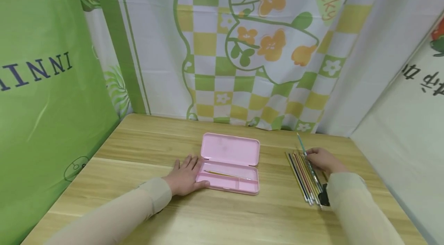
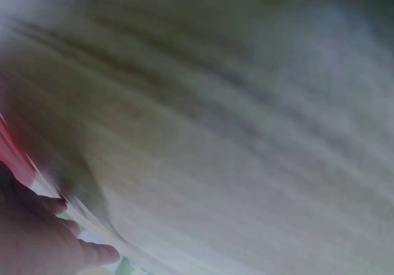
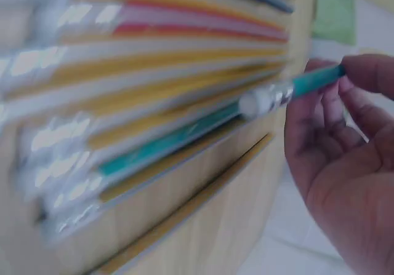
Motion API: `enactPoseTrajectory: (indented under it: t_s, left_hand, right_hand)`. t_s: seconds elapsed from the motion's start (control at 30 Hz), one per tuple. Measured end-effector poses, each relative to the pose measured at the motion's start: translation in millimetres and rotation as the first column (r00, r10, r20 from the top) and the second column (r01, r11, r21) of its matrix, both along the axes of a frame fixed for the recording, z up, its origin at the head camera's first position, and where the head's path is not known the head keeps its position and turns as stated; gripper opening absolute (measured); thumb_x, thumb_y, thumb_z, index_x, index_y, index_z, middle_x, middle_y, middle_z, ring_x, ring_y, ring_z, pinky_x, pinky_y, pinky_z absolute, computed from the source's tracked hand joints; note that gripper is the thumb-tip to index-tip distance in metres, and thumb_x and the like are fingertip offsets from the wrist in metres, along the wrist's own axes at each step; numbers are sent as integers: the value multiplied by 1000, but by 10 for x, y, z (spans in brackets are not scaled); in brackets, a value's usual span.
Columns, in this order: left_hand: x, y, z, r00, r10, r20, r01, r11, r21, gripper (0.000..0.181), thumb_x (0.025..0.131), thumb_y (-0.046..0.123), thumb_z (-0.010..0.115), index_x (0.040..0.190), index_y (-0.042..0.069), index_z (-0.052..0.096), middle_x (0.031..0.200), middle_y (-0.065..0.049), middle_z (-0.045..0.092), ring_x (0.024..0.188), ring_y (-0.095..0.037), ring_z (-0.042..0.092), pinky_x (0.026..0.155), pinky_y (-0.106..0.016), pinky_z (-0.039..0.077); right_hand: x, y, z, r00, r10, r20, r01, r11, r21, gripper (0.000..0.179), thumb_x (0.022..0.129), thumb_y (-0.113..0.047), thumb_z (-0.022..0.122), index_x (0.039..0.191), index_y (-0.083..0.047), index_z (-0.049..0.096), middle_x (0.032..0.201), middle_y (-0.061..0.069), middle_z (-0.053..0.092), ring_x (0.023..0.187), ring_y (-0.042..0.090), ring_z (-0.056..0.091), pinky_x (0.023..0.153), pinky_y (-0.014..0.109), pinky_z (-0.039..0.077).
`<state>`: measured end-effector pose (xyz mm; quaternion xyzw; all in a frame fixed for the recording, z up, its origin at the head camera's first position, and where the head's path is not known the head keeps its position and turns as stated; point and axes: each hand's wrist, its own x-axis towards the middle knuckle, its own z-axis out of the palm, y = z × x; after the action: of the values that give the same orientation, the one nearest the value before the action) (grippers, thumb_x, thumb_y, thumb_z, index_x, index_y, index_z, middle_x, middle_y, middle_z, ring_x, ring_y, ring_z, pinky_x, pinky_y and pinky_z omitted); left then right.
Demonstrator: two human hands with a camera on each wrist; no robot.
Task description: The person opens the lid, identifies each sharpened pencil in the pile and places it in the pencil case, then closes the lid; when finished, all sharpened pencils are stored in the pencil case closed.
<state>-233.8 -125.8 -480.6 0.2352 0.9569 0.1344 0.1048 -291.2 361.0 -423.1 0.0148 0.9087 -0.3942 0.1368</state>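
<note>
A pink pencil case [image 1: 230, 149] lies on the table with its lid folded back. One yellow pencil [image 1: 222, 175] sits in its long compartment. My left hand [image 1: 185, 175] rests with fingers spread at the case's left edge. At the right, my right hand [image 1: 322, 159] pinches a teal pencil [image 3: 317, 81] between thumb and fingers, its white eraser end pointing toward the row. Beneath it, several pencils [image 1: 301, 177] lie side by side, mostly yellow, with a red-striped one, a dark one and another teal one. The right wrist view is blurred.
The wooden table [image 1: 229, 218] ends at a patterned curtain [image 1: 256, 98] behind. Green cloth [image 1: 41, 121] hangs at the left and a white sheet [image 1: 406, 133] at the right. A small black object [image 1: 324, 195] shows beside the right sleeve.
</note>
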Motion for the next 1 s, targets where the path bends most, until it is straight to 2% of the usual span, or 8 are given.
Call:
enactPoseTrajectory:
  t_s: [0.07, 0.13, 0.27, 0.4, 0.53, 0.7, 0.83, 1.0]
  left_hand:
    - [-1, -2, 16, 1000, 0, 3, 0, 1000, 2, 99, 100, 71, 43, 164, 0, 17, 167, -26, 17, 155, -45, 8, 118, -71, 7]
    - [-9, -3, 31, 1000, -3, 7, 3, 1000, 4, 100, 100, 72, 42, 164, 0, 17, 167, -27, 17, 155, -46, 8, 118, -71, 7]
    - [-13, -5, 22, 1000, -4, -8, 4, 1000, 2, 99, 100, 72, 42, 164, 0, 18, 167, -26, 18, 155, -45, 9, 118, -71, 8]
    - [-7, -5, 15, 1000, 0, -10, 0, 1000, -9, 98, 100, 71, 43, 164, 0, 18, 168, -25, 18, 155, -45, 9, 118, -71, 8]
    - [2, -5, 20, 1000, 0, 7, 0, 1000, -17, 99, 100, 72, 42, 164, 1, 18, 168, -25, 17, 155, -45, 9, 118, -71, 8]
    - [29, -8, -3, 1000, 9, 8, -9, 1000, -22, 97, 101, 71, 42, 165, 2, 18, 168, -24, 16, 155, -44, 9, 118, -70, 9]
    - [21, 3, -25, 1000, 17, -3, -17, 1000, -18, 95, 101, 70, 43, 165, 3, 19, 168, -23, 17, 155, -43, 10, 118, -70, 10]
    - [-27, -4, -70, 1000, 19, -25, -19, 999, -35, 95, 101, 70, 42, 165, 4, 18, 169, -22, 18, 155, -43, 10, 118, -70, 11]
  right_hand:
    - [-15, -85, 42, 1000, 4, 17, -2, 990, -143, 43, 104, -6, 51, 132, 26, 43, 93, 7, 63, 78, 11, 58, 70, 27, 53]
    - [-27, -172, 78, 999, 25, 40, -14, 964, -266, 44, 105, -5, 50, 134, 26, 40, 96, 2, 65, 80, 8, 62, 72, 26, 55]
    - [-65, -343, 104, 992, 102, 68, -56, 874, -483, 40, 108, -4, 47, 136, 23, 41, 100, -5, 70, 90, 5, 68, 79, 25, 56]
    - [-107, -522, 117, 983, 165, 76, -84, 782, -618, 38, 109, -4, 47, 139, 18, 44, 101, -6, 71, 94, 6, 68, 84, 25, 55]
    - [-121, -728, 148, 969, 236, 76, -126, 732, -670, 43, 110, -3, 46, 145, 19, 38, 103, -2, 71, 95, 8, 68, 88, 28, 56]
    - [-149, -997, 165, 937, 338, 93, -197, 727, -658, 45, 110, -2, 42, 148, 20, 30, 109, 2, 70, 101, 11, 68, 94, 32, 55]
    - [-184, -1179, 168, 904, 418, 89, -277, 732, -622, 44, 111, -2, 41, 147, 21, 32, 116, 7, 67, 108, 16, 66, 99, 38, 53]
    - [-205, -1440, 161, 880, 463, 109, -331, 760, -559, 40, 109, -2, 45, 143, 20, 40, 116, 11, 64, 106, 20, 64, 95, 38, 55]
